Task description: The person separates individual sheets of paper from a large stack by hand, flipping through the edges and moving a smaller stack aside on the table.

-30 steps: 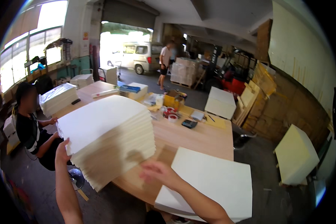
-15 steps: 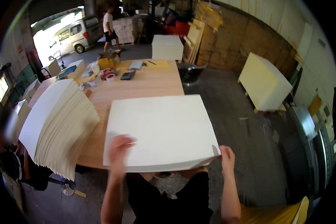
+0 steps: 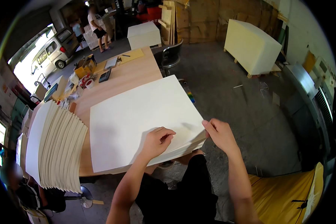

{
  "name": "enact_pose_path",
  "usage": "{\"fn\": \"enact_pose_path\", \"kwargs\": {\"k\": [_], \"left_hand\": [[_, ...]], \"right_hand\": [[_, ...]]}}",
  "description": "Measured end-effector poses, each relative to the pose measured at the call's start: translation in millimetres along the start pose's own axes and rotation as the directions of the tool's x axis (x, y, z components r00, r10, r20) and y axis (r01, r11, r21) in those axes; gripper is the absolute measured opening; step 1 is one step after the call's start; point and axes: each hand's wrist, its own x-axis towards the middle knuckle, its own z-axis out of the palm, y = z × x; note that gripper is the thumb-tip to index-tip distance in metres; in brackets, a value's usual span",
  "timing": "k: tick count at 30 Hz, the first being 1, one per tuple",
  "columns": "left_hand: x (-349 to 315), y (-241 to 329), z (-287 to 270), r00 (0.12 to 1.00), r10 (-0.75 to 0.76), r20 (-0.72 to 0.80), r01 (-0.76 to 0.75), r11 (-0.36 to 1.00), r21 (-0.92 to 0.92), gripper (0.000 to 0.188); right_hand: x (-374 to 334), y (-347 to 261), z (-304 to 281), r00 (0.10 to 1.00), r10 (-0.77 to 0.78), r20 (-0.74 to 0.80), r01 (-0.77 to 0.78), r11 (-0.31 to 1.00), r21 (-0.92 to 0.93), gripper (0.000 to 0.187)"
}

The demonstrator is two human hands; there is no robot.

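A stack of large white paper sheets (image 3: pixel 134 112) lies on the table in front of me, its near edge reaching the table's front. My right hand (image 3: pixel 221 135) pinches the right-hand edge of the sheets near the near corner. Over the lower right part of the top sheet is my left hand (image 3: pixel 157 142), its fingers curled in towards the thumb. Whether anything is inside that hand is hidden. To the left, a fanned pile of white sheets (image 3: pixel 61 147) overhangs the table's front edge.
The wooden table (image 3: pixel 125 80) carries a calculator (image 3: pixel 105 76), a tape roll (image 3: pixel 89 83) and a yellow box (image 3: pixel 85 66). A black chair (image 3: pixel 171 56) stands behind its right side. Pallet stacks (image 3: pixel 252 46) are beyond, a seated person (image 3: pixel 37 194) at left, people (image 3: pixel 97 28) far back.
My left hand has moved right across the top sheet. My right hand still holds the edge of the sheets. The view has turned, and a second person shows in the background.
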Motion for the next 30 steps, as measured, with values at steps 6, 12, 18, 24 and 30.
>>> {"fn": "enact_pose_path", "kwargs": {"k": [6, 12, 18, 24, 30], "left_hand": [[5.6, -2.9, 0.6, 0.991, 0.077, -0.106, -0.080, 0.997, -0.023, 0.017], [6.8, -5.7, -9.3, 0.996, 0.088, 0.003, -0.087, 0.988, -0.129, 0.032], [6.1, 2.7, -10.7, 0.989, 0.138, 0.052, -0.132, 0.985, -0.108, 0.056], [4.3, -8.1, -10.5, 0.993, 0.093, 0.067, -0.082, 0.985, -0.152, 0.049], [5.2, -1.8, -9.9, 0.993, 0.105, 0.052, -0.098, 0.989, -0.112, 0.041]], "right_hand": [[4.4, -2.7, 49.6, 0.987, -0.046, -0.157, 0.069, 0.987, 0.145, 0.046], [16.9, -15.5, 46.1, 0.997, 0.037, -0.070, -0.018, 0.968, 0.251, 0.044], [22.4, -15.0, 40.8, 0.973, 0.197, 0.125, -0.214, 0.540, 0.814, 0.041], [19.7, -14.0, 40.2, 0.978, 0.183, 0.099, -0.190, 0.594, 0.781, 0.042], [19.0, -8.9, 49.6, 0.996, 0.019, -0.088, 0.009, 0.950, 0.311, 0.042]]}}
